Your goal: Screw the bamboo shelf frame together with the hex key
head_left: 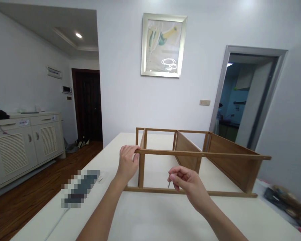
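A brown wooden shelf frame lies on its side on the white table, with panels set between its rails. My left hand is closed over the frame's left end, fingers wrapped over the corner where the upper rail meets a short crosspiece. In front of the frame's open middle, my right hand pinches a small, thin metal piece between thumb and fingers. Its lower tip points down; the fingers hide the rest, so I cannot tell its exact kind.
On the table's left lies a blurred-out dark device with a white cable; a small thin piece is beside it. Dark items are heaped at the right. A white cabinet stands left, and a doorway opens behind the frame.
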Tool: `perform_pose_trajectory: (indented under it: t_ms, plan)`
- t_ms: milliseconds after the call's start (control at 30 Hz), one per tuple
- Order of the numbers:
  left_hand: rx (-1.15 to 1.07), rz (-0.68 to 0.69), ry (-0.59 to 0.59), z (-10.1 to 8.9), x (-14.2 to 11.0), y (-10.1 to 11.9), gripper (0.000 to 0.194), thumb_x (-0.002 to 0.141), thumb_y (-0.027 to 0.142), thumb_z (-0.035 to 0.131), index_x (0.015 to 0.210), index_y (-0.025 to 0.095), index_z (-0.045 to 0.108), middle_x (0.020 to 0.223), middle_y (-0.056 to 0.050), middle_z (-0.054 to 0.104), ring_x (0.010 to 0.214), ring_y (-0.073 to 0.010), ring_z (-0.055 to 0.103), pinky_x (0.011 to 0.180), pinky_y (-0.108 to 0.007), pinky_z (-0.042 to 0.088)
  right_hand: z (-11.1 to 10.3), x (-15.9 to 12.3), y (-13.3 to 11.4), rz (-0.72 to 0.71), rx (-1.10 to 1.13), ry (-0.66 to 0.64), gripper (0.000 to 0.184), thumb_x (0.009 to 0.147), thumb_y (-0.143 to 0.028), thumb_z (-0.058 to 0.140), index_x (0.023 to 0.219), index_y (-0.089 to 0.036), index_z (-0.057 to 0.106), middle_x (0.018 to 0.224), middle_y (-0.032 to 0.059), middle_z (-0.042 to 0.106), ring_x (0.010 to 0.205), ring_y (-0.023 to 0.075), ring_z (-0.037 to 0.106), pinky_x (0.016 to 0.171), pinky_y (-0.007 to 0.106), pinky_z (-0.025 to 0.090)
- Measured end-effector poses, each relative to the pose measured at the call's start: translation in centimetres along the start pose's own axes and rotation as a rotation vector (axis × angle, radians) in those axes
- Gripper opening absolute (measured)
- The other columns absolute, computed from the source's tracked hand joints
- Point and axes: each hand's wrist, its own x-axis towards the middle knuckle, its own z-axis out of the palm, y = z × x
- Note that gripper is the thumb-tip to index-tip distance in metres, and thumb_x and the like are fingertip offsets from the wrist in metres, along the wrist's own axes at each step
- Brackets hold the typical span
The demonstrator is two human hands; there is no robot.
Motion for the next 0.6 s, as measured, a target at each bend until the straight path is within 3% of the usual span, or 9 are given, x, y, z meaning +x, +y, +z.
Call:
perform_pose_trajectory:
  t_ms: [200, 433, 600]
  plan:
    - [0.021, -0.082, -0.062, -0.9, 0.6, -2.8, 0.015, 0.086, 0.025, 0.048, 0.093, 0.022, 0.061, 0.096, -0.004, 0.07, 0.093, -0.0244, 0.061, 0.096, -0.046, 0.038, -4.0, -2.4, 4.3, 0.015, 0.134, 0.209, 0.031, 0.073, -0.044, 0.078, 0.083, -0.016, 0.067, 0.072, 0.003, 0.068, 0.049, 0.0082, 0.045, 0.049, 0.025, 0.034]
    - [0.11, -0.219, -0.074, -1.3, 1.2, -6.6, 0.026, 0.083, 0.046, 0.053, 0.085, 0.021, 0.062, 0.084, -0.005, 0.065, 0.082, -0.0249, 0.057, 0.088, -0.042, 0.043, -7.6, -4.7, 7.2, 0.029, 0.162, 0.405, 0.037, 0.069, -0.048, 0.079, 0.083, -0.016, 0.068, 0.073, 0.0041, 0.07, 0.048, 0.0085, 0.045, 0.048, 0.025, 0.035]
    - [0.137, -0.315, -0.088, -1.8, 1.6, -7.6, 0.027, 0.084, 0.047, 0.052, 0.086, 0.022, 0.06, 0.085, -0.003, 0.061, 0.083, -0.0248, 0.057, 0.082, -0.041, 0.046, -8.5, -5.2, 9.4, 0.086, 0.142, 0.408, 0.036, 0.068, -0.048, 0.077, 0.081, -0.016, 0.067, 0.066, 0.002, 0.068, 0.046, 0.0097, 0.046, 0.048, 0.026, 0.038]
